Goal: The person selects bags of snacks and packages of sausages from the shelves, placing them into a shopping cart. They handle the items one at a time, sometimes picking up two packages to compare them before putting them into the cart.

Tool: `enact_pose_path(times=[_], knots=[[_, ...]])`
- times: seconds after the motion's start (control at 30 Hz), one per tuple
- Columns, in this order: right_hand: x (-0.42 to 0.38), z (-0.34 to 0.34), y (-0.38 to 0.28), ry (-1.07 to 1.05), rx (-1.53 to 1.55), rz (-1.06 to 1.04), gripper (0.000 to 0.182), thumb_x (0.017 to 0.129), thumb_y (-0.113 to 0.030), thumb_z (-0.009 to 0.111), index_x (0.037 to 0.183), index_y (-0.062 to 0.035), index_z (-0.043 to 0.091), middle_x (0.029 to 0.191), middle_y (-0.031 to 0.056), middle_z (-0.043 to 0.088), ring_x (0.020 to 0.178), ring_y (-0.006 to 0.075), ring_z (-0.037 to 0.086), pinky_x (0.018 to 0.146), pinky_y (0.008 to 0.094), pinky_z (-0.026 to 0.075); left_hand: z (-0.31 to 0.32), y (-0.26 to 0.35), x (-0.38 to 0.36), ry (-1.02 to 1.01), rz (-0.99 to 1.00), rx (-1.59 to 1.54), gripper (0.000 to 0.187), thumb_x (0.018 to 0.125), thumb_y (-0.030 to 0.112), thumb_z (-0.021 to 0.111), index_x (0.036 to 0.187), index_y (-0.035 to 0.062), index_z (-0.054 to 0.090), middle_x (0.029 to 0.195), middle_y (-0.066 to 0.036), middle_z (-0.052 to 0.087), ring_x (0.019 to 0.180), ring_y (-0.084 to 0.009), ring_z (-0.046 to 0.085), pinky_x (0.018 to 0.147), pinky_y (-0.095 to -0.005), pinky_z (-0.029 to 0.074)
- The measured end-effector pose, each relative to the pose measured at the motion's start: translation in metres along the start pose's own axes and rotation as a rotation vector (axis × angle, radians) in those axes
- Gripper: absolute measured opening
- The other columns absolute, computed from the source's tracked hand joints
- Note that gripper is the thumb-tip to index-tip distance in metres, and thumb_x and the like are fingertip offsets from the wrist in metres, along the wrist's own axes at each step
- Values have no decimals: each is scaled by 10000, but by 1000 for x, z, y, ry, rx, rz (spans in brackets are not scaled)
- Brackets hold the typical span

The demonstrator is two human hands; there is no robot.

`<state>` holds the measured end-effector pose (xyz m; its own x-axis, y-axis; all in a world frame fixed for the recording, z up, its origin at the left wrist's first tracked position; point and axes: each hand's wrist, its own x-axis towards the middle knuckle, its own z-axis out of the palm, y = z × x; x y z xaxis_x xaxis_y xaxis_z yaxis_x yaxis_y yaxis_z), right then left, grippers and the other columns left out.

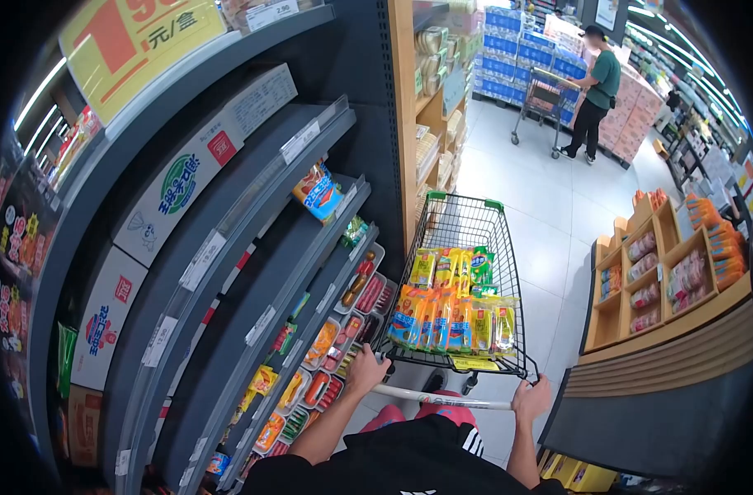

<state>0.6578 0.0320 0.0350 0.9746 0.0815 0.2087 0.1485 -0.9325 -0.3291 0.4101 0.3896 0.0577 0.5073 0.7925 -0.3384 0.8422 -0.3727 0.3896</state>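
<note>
My left hand (368,371) is closed around the left end of the pale handle (442,399) of a shopping cart (511,289). At the other end of that handle my right hand (531,397) is wrapped on, close to the cart's rear corner. Inside the black wire basket lie several packaged snacks: blue and orange packs (409,318) toward the left, yellow packs (483,328) toward the right, and a green pack (481,266) farther forward. Part of each hand's fingers is hidden by the grip.
Tiered shelves (252,223) with boxes and trays of packaged food (318,342) run close along my left. A wooden display stand (665,272) with packaged goods is on the right. Ahead, a person (603,91) in a green shirt holds another cart (545,103) beside stacked boxes.
</note>
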Motion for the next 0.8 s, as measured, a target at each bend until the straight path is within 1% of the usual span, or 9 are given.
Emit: enact_pose_path(times=[0.17,0.3,0.33,0.43,0.53,0.63,0.67,0.73,0.8], knots=[[32,11,-4,-6,49,-5,452,815,-137,708,1232,27,645,1044,170,691,1021,370,642,939,488,487,5,18,26,21,11,-14,689,892,479,708,1301,-35,500,1173,-316,690,1068,-500,691,929,-572,554],[56,16,-6,-58,37,-14,505,827,-171,703,1282,32,624,1113,190,679,1094,385,625,983,492,482,8,32,44,46,6,-44,664,894,474,708,1298,-13,504,1172,-319,690,1061,-515,687,921,-585,549],[62,22,-2,-39,5,-50,516,840,-177,708,1312,9,614,1119,162,676,1082,360,632,963,477,491,10,34,49,45,3,-37,668,899,462,710,1325,-5,495,1176,-318,690,1064,-515,685,924,-585,546],[78,20,-8,-81,-1,-39,525,842,-176,714,1324,7,610,1138,166,670,1088,371,630,969,484,487,16,41,62,100,40,-90,682,906,455,706,1358,-4,482,1174,-324,688,1051,-518,687,917,-586,545],[92,20,-13,-128,0,-16,560,860,-210,686,1365,9,586,1228,181,642,1157,391,596,1009,503,469,4,60,64,49,-30,-154,687,911,414,721,1407,16,460,1216,-322,673,1104,-502,672,937,-572,534],[104,26,-8,-102,-11,-76,573,863,-205,687,1385,5,576,1210,180,637,1138,389,594,994,501,468,17,60,77,366,232,-171,613,918,297,741,1410,40,481,1231,-275,662,1164,-459,655,969,-530,526],[108,28,-8,-127,-16,-63,573,863,-201,686,1386,4,576,1212,178,636,1134,388,592,992,501,466,15,58,84,358,252,-232,572,918,252,742,1391,39,502,1223,-253,660,1158,-442,653,974,-510,525],[117,23,-12,-173,-31,-37,571,863,-194,684,1388,2,576,1215,174,634,1126,388,589,987,500,461,-19,71,96,336,294,-356,497,917,161,743,1355,36,544,1205,-210,654,1145,-408,648,983,-469,523],[121,27,-12,-176,-40,-32,572,861,-187,682,1390,3,574,1222,174,630,1129,388,585,987,502,455,-64,89,109,651,367,-378,381,913,68,724,1269,15,599,1153,-170,654,1031,-337,672,913,-413,550]])
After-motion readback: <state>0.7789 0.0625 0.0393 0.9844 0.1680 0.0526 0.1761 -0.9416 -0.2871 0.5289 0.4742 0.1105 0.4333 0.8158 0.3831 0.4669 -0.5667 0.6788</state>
